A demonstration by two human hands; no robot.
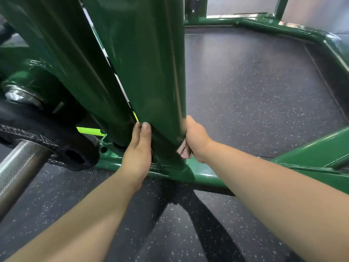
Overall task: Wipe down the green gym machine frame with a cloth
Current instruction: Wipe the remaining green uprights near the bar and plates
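A glossy green upright post [151, 72] of the gym machine frame rises from a green base bar [204, 173] on the floor. My left hand [138, 148] rests against the post's left side near its foot, fingers straight and pointing up. My right hand [196, 140] is on the post's right edge and holds a pinkish cloth [184, 151] against it. Only a small bunched corner of the cloth shows below my palm; the fingers are hidden behind the post.
A second green upright [62, 53] leans beside the post on the left. A black weight plate [56, 140] on a steel barbell sleeve [20, 167] sits low left. Green base rails [283, 25] frame a speckled black rubber floor [255, 91].
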